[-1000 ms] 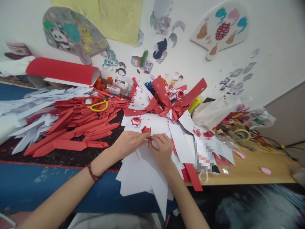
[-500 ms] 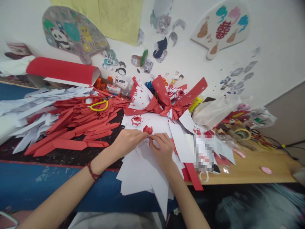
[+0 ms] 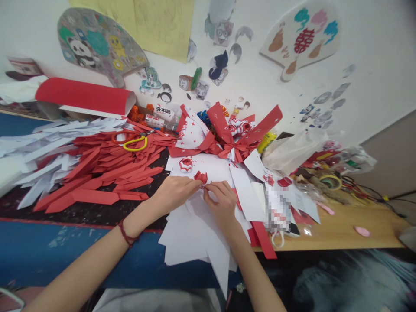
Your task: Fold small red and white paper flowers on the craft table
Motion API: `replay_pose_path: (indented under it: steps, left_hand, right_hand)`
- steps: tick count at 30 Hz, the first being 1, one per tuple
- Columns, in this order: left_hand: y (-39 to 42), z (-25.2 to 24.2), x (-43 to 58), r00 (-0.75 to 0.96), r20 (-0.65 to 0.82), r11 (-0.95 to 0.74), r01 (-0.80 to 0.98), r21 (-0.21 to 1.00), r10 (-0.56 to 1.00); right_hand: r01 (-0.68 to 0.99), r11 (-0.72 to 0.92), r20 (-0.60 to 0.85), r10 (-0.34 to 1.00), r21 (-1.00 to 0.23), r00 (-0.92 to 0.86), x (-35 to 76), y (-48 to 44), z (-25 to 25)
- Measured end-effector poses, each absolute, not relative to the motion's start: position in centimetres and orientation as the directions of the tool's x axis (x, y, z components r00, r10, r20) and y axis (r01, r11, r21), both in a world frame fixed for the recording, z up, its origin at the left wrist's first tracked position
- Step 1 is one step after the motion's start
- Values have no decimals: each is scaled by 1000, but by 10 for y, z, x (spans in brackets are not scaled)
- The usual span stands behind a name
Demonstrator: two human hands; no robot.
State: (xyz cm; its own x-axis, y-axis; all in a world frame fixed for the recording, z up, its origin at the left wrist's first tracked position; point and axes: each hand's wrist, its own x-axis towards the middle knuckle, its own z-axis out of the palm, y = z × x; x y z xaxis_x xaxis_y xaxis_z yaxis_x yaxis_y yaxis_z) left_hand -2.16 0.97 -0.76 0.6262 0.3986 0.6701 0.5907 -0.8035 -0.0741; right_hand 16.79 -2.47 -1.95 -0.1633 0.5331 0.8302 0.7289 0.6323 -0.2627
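A small red folded-paper flower (image 3: 201, 176) is pinched between my two hands above a stack of white paper sheets (image 3: 185, 232). My left hand (image 3: 177, 193), a dark red cord at its wrist, is closed with thumb and forefinger at the flower's lower left. From the right, my right hand (image 3: 221, 198) grips the base of the same flower, its fingers curled. The exact spot where the fingertips meet is too small to make out. Just behind my hands, a red and white paper flower (image 3: 186, 164) rests on the white sheets.
Red paper strips (image 3: 107, 173) and white strips (image 3: 48, 151) lie heaped at left, with yellow-handled scissors (image 3: 135, 143) on them. Red-and-white wrapped bouquets (image 3: 234, 134) stand against the wall behind. Rightward are a plastic bag (image 3: 292, 149), tape (image 3: 330, 182) and cables.
The red paper flower has turned and shifted very slightly to the left at my fingertips. Both hands keep nearly the same place and grip.
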Motion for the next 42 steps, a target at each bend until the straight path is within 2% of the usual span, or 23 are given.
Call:
replay_pose_path:
  steps: [5, 10, 21, 28, 36, 42]
  left_hand:
    - [10, -8, -22, 629, 665, -811, 582, -59, 403]
    - [8, -6, -21, 635, 667, -803, 589, -92, 389]
    - [2, -7, -2, 537, 721, -699, 707, -102, 438]
    - [7, -20, -5, 592, 679, -716, 684, -139, 434]
    - [3, -4, -13, 705, 639, -752, 592, -290, 307]
    - [2, 0, -16, 775, 590, -785, 503, -361, 225]
  right_hand:
    - [731, 627, 829, 537, -268, -157, 168, -25, -19]
    - [726, 634, 830, 534, -265, -163, 168, -25, -19]
    - [754, 621, 837, 515, -215, -185, 168, -22, -24]
    - [844, 501, 817, 558, -192, -145, 164, -23, -24]
    - [801, 581, 776, 570, -146, -272, 171, -21, -26]
    - [771, 637, 745, 503, 23, -438, 173, -21, -22]
